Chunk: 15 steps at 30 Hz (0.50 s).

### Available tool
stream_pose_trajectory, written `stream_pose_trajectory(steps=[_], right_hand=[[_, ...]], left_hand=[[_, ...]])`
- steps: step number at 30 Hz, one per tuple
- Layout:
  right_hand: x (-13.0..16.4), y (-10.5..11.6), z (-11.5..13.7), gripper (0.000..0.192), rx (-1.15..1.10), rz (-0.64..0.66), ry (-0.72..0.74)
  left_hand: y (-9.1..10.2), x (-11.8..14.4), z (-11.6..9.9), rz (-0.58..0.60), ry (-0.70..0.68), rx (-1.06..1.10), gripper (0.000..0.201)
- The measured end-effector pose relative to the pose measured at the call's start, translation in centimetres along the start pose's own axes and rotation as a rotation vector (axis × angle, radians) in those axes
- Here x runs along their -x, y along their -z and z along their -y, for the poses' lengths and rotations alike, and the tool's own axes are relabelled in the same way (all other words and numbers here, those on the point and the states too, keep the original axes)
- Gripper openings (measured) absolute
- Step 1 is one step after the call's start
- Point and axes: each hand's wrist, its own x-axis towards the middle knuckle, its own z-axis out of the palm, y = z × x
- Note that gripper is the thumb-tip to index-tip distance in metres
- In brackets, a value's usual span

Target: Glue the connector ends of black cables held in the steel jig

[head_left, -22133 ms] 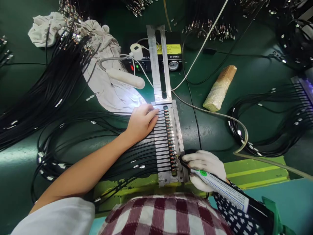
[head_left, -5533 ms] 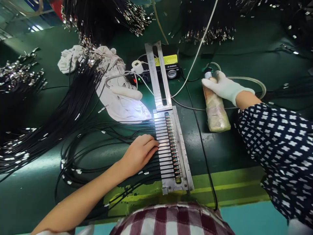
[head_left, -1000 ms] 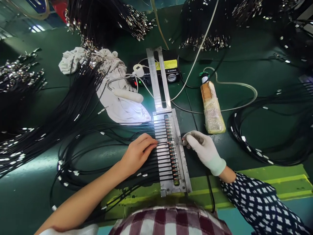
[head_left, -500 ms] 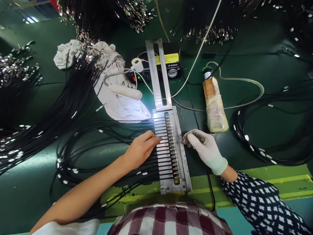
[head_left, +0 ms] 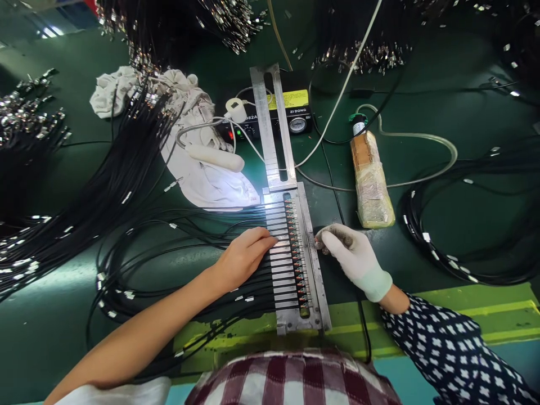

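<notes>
At frame centre, the bunched left hand is resting on black cables across the metal jig, the nearly closed, gloved right hand sitting alongside, either's hold impossible to tell.

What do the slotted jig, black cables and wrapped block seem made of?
Slotted jig: metal, perhaps aluminium; grey, with bright reflections. Black cables: probably plastic or rubber jackets; smooth, bending. Wrapped block: apparently wood or cardboard; brown matte end, under glossy, creased plastic film.
</notes>
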Motion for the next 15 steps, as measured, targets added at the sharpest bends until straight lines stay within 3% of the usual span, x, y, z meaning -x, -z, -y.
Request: stream_pose_trajectory(steps=[5,8,10,12,15], right_hand=[[0.4,-0.3,0.4,0.034,0.02,0.026,0.012],[0.7,1.1,2.2,0.029,0.165,0.002,0.122],[-0.3,3.1,3.8,0.024,0.376,-0.174,0.232],[-2.6,5.7,5.2,0.029,0.643,-0.448,0.249],[-7.8,9.3,6.0,0.063,0.915,-0.559,0.017]], left_hand=[[0.2,1.1,-0.4,-0.016,0.033,-0.205,0.031],[0.0,1.9,-0.8,0.008,0.009,-0.271,0.035],[0.1,2.0,-1.0,0.029,-0.018,-0.297,0.035],[0.4,1.5,-1.2,0.068,-0.02,-0.306,0.032],[0.9,-0.4,-1.8,0.103,-0.025,-0.282,0.027]])
